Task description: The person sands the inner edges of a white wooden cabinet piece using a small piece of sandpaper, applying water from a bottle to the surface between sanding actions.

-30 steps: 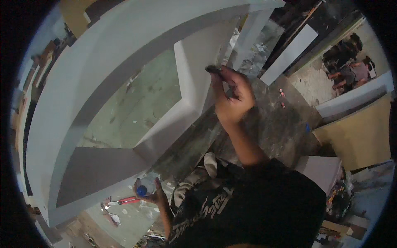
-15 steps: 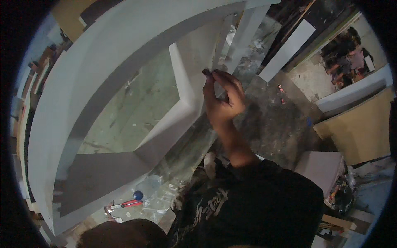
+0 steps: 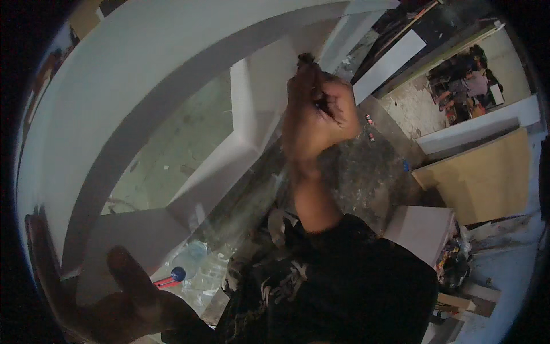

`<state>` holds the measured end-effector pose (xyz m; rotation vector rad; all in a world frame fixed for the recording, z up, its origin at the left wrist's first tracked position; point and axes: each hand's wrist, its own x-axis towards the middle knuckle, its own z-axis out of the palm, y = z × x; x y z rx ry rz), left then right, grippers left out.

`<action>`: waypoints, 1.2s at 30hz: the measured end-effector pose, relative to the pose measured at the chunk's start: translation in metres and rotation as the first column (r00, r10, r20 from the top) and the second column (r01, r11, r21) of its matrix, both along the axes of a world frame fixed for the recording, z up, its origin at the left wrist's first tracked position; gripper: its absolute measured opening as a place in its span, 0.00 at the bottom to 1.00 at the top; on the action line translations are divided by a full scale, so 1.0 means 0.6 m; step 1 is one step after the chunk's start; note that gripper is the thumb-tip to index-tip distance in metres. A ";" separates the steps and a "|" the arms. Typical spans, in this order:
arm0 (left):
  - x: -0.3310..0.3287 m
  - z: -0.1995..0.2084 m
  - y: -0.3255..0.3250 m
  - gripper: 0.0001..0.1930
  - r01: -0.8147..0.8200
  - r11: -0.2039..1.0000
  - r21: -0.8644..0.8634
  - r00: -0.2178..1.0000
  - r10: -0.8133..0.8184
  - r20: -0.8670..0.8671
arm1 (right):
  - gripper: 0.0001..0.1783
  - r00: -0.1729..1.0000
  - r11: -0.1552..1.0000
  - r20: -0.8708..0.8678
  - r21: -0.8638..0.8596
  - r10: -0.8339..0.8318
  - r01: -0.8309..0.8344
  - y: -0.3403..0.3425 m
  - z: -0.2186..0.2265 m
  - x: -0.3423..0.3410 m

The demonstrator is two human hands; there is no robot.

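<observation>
Curved frame [image 3: 74, 114], open-centred; left hand [image 3: 109, 307] near edge.

And the left hand [image 3: 117, 309] is off the clear bottle [image 3: 193, 254]! A second ago I have it gripping that; now the bottle sits free by itself. Half a second ago the hand is a dark blur at my lower edge; now it swings up to the lower left, fingers spread around the corner of the curved frame [image 3: 114, 86], contact unclear to me, and covers the far end of the red-handled tool [image 3: 168, 282]. Up goes the right hand [image 3: 319, 112], carrying the small dark piece [image 3: 306, 58] higher against the inner panel [image 3: 278, 63].
</observation>
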<state>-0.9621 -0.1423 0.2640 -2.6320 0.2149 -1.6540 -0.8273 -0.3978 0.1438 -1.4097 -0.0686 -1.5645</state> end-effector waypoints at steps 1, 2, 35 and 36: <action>0.005 -0.004 0.006 0.22 0.051 0.998 -0.027 0.998 -0.050 0.029 | 0.07 1.000 1.000 -0.001 -0.010 0.004 -0.004 0.005 -0.006 0.002; 0.011 -0.009 0.012 0.22 0.103 0.993 -0.051 0.993 -0.100 0.059 | 0.08 1.000 1.000 -0.003 -0.020 0.009 -0.009 0.009 -0.017 0.002; 0.009 -0.049 0.036 0.22 0.178 0.984 0.006 0.984 -0.178 -0.007 | 0.13 0.999 0.989 0.006 -0.139 -0.040 0.040 -0.003 -0.077 -0.005; 0.009 -0.049 0.036 0.22 0.178 0.984 0.004 0.984 -0.178 -0.008 | 0.13 0.998 0.985 0.007 -0.158 -0.063 0.063 -0.006 -0.080 -0.006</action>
